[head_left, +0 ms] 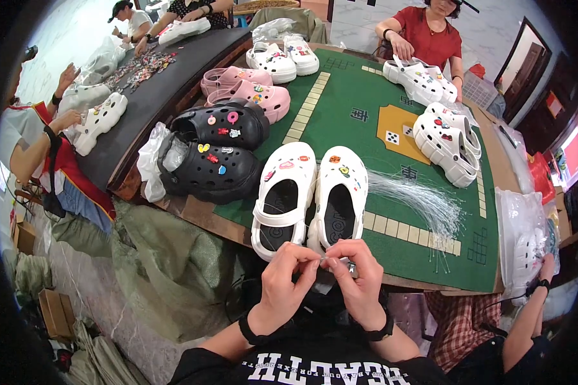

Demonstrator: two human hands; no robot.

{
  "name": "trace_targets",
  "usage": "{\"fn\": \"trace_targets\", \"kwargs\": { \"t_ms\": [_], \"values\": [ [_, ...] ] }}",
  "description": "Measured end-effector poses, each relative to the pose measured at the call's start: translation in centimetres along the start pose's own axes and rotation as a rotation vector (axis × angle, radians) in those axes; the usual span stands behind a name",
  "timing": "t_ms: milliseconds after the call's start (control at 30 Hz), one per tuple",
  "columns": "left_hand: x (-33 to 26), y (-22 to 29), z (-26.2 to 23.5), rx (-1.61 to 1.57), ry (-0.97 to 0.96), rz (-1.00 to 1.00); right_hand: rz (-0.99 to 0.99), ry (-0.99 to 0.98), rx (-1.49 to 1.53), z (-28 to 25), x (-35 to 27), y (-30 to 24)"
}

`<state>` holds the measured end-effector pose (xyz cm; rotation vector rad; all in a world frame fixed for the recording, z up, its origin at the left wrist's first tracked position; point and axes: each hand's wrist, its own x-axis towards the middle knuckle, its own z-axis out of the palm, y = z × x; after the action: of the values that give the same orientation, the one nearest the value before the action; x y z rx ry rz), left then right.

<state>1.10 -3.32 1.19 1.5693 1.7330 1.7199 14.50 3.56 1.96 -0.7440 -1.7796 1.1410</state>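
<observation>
A pair of white clogs [288, 168] with colourful charms stands at the table's near edge, toes pointing away from me. Just at their heels, my left hand [285, 282] and my right hand [354, 279] meet fingertip to fingertip, each closed in a pinch. Between them is what looks like a thin clear plastic tie, mostly hidden by the fingers. A faint strand runs across the shoe openings toward my hands. Right of the clogs, a loose bundle of similar clear plastic ties [424, 200] fans out on the green table top [340, 83].
Black clogs [212, 170] and pink clogs [257, 96] stand to the left. More white clogs [448, 142] lie at the right and far side. A person in red [430, 35] handles clogs opposite. Other people work at the dark table [192, 54] and beside me at right.
</observation>
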Motion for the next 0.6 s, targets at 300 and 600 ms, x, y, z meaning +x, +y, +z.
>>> {"fn": "trace_targets", "kwargs": {
  "t_ms": [300,600],
  "values": [
    [0.5,0.2,-0.3,0.113,-0.028,0.102,-0.308,-0.034,-0.338,-0.8,1.2,-0.5],
    [0.6,-0.2,-0.8,0.226,-0.037,0.149,-0.44,-0.111,-0.464,-1.3,2.0,-0.7]
  ]
}}
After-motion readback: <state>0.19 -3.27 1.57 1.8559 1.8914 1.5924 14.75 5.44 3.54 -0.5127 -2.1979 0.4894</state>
